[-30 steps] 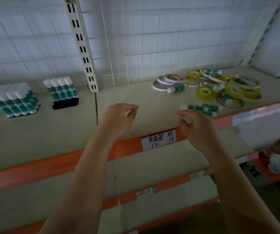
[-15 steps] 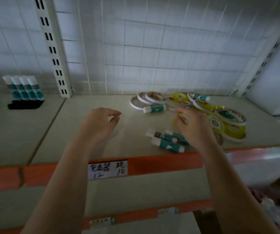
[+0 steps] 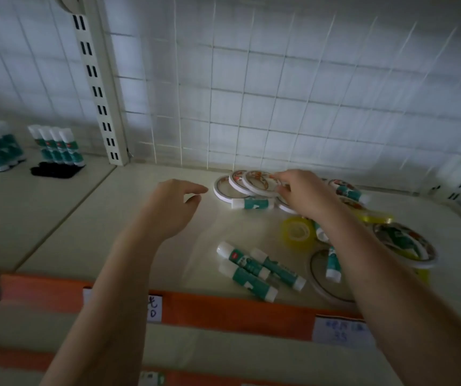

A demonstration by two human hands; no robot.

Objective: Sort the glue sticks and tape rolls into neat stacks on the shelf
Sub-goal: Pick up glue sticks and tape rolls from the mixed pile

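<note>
The right hand [image 3: 304, 195] reaches over the pile of tape rolls at the back of the shelf [image 3: 140, 235], fingertips on the rim of the top white tape roll [image 3: 257, 183]; whether the grip has closed on it cannot be told. The left hand [image 3: 169, 208] hovers just left of the pile, fingers loosely curled, holding nothing. A lying glue stick [image 3: 253, 203] rests against the front of the white rolls, below the right hand. Three loose glue sticks [image 3: 260, 270] lie together near the orange shelf edge [image 3: 223, 310]. A yellow tape roll [image 3: 298, 232] sits beside the right forearm, with more rolls and sticks tangled behind it. Upright glue sticks [image 3: 56, 146] stand grouped far left, past the slotted upright [image 3: 98, 87].
</note>
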